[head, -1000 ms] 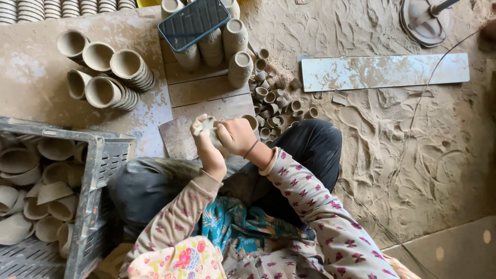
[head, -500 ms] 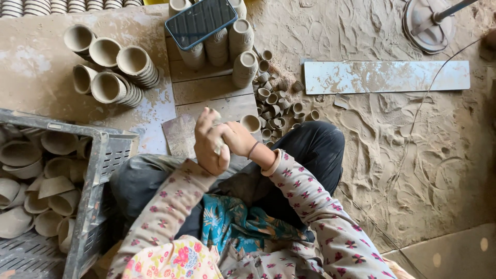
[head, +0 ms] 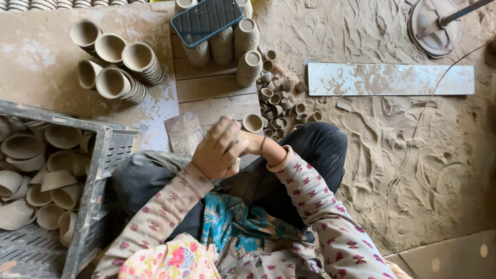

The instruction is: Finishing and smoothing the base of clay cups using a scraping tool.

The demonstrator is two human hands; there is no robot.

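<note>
Hands meet over the person's lap in the head view: the left hand (head: 219, 150) lies across the front, fingers curled, and the right hand (head: 248, 142) is tucked behind it, mostly hidden. Whether either one grips anything I cannot tell; the clay piece they may be pressing does not show.

Just beyond the knuckles one small clay cup (head: 252, 123) sits on the wooden board (head: 214, 93), apart from the heap of tiny cups (head: 276, 98) spilling onto the sandy floor (head: 403, 155).

Judging by how things lie, much is made already: nested stacks of larger cups (head: 121, 64) lie on their sides at upper left, ribbed upright stacks carry a dark phone (head: 206, 19), and the grey plastic crate (head: 95, 186) at left holds many pale bowls (head: 31, 175).

Everything is matte, dusty, unfired grey-brown clay; the floor is combed with finger marks, and a smeared pale tile strip (head: 390, 79) lies flat on it.
</note>
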